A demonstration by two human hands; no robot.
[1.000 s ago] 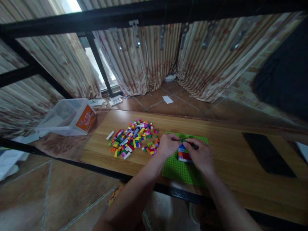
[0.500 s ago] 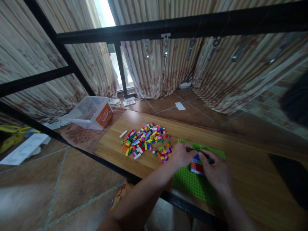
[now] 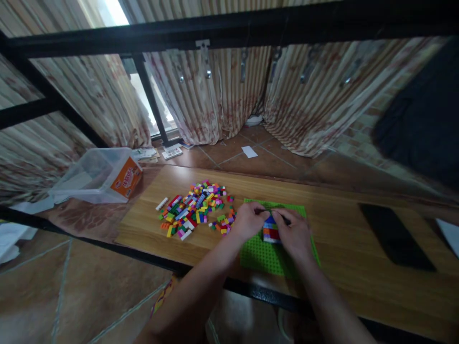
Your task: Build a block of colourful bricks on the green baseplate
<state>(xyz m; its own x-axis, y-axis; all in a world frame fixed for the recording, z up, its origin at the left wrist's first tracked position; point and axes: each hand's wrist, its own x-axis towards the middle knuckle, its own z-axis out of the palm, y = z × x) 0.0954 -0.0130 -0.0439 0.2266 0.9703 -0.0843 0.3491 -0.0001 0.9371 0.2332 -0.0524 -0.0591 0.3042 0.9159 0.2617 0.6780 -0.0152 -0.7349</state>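
Observation:
A small build of toy bricks (image 3: 271, 233), in layers of blue, orange, red and pale lilac, stands on the green studded baseplate (image 3: 263, 258). My left hand (image 3: 248, 221) is closed at the upper left of the build, thumb and fingers pinched together. From the other side my right hand (image 3: 296, 234) curls round the build, with its thumb against the blue top. The fingertips of both hands nearly meet at the back of the top. Whatever small brick may lie between them is hidden.
Left of the baseplate a pile of loose coloured bricks (image 3: 197, 205) lies on the wooden table (image 3: 337, 248). A clear plastic box (image 3: 96, 177) with an orange label stands beyond the table's left end. On the right lies a black flat object (image 3: 396, 236). A dark bar (image 3: 229, 34) with hooks crosses above.
The whole view has shifted, so the table and hands appear farther left. Both hands stay at the top of the brick build, with little visible change in their grip.

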